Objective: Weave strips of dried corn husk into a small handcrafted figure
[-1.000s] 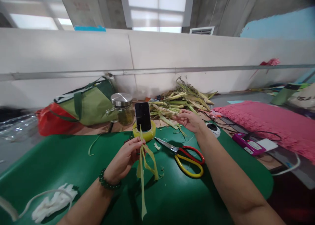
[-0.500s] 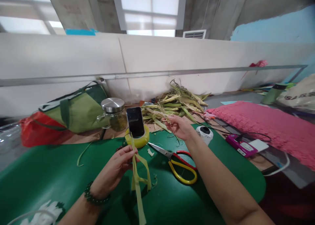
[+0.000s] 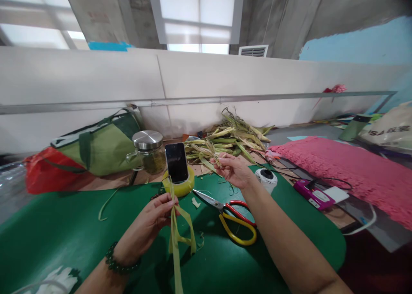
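Note:
My left hand (image 3: pixel 151 223) pinches a bundle of pale green leaf strips (image 3: pixel 177 238) above the green mat (image 3: pixel 64 229); the strips hang down past the frame's lower edge. My right hand (image 3: pixel 233 169) reaches to the pile of dried green and yellow leaves (image 3: pixel 228 141) at the back and its fingers close on a leaf at the pile's near edge. Red and yellow scissors (image 3: pixel 231 214) lie on the mat between my arms.
A phone (image 3: pixel 176 162) stands in a yellow tape roll (image 3: pixel 185 186). Behind it are a lidded glass jar (image 3: pixel 149 152) and a green bag (image 3: pixel 96 146). A white round device (image 3: pixel 266 177), a pink cloth (image 3: pixel 347 165) and a magenta gadget (image 3: pixel 313 195) lie right.
My right hand drew a little back from the leaf pile, still closed on a leaf. My left hand keeps its grip on the strips. The view shifted slightly right.

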`<control>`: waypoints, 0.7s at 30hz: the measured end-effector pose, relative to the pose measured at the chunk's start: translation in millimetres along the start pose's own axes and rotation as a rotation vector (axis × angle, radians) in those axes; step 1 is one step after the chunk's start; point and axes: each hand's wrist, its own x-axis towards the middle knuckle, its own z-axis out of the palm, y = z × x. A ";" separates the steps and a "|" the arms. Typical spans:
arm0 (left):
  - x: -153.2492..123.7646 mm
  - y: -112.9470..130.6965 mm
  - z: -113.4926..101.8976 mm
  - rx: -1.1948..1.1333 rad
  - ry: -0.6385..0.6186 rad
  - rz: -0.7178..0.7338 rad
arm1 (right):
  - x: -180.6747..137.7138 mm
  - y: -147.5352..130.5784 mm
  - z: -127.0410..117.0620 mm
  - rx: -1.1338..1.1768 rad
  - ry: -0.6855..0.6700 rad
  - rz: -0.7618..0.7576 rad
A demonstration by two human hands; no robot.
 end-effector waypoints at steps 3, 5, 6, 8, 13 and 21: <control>-0.1 -1.2 -0.8 0.012 -0.013 0.024 | -0.8 -0.3 1.1 -0.008 0.012 -0.025; 0.3 -1.7 -1.1 0.028 -0.011 0.029 | -0.4 -0.2 0.9 -0.008 0.027 -0.040; 0.5 -1.7 -1.1 0.036 -0.009 0.029 | 0.0 -0.1 0.7 -0.007 0.033 -0.045; 0.6 -1.2 -0.9 0.043 -0.005 0.033 | 0.6 0.3 0.4 -0.003 0.041 -0.054; 1.3 -1.3 -1.2 0.054 -0.005 0.039 | 0.6 1.0 1.6 -0.019 0.050 -0.108; 2.2 -2.5 -2.5 0.048 -0.009 0.042 | 2.3 9.1 5.2 -0.228 0.222 -0.390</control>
